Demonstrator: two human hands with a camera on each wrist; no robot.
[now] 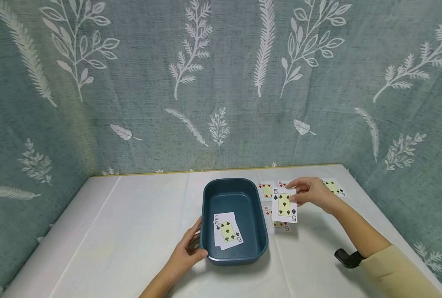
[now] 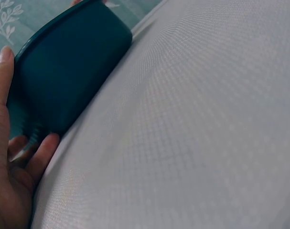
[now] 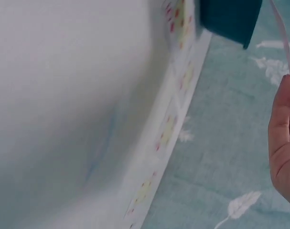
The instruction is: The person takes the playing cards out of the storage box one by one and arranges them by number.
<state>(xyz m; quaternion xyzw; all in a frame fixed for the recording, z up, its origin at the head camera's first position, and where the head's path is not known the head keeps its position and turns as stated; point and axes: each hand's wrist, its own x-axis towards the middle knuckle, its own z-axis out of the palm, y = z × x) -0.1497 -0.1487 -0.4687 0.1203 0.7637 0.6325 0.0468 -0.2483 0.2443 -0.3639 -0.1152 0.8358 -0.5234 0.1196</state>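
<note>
My right hand (image 1: 312,193) pinches a five of spades playing card (image 1: 284,206) by its right edge, held up just right of the tub; in the right wrist view the card shows edge-on above the fingers (image 3: 284,102). A dark blue plastic tub (image 1: 256,244) stands on the table. At its front left corner my left hand (image 1: 185,250) grips it, thumb at the front and fingers along the left wall. Inside the tub, a five of clubs (image 1: 228,232) overlaps another card (image 1: 217,241). Behind the held card lies a five of diamonds (image 1: 280,227), partly hidden.
Along the table's back edge lie a red four (image 1: 265,191), another red four (image 1: 282,183) mostly covered, and a card (image 1: 333,187) beyond my right hand. The white-covered table (image 1: 131,231) is bordered by leaf-patterned cloth (image 1: 235,145). A black band (image 1: 349,258) is at my right wrist.
</note>
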